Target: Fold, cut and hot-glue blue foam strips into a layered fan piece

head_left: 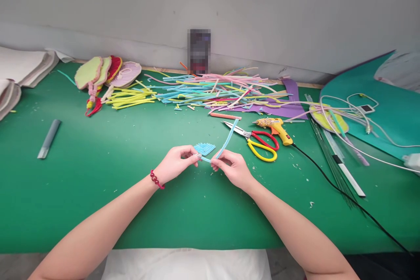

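Note:
A light-blue pipe cleaner runs between my two hands and is bent near my right fingers, its free end rising to the upper right. My left hand pinches one end of it between thumb and fingers. Further along, my right hand grips it near the bend. Just beyond my left fingertips is a small blue piece made of nested V-shaped strips; my fingers cover part of its lower edge, and I cannot tell whether they touch it. Scissors with red and yellow handles lie to the right of the strip.
A yellow glue gun trails a black cord across the right side. Loose coloured pipe cleaners lie along the back, beside round fuzzy fan-like pieces. A grey tube is at left. Thin rods and a white cable lie at right.

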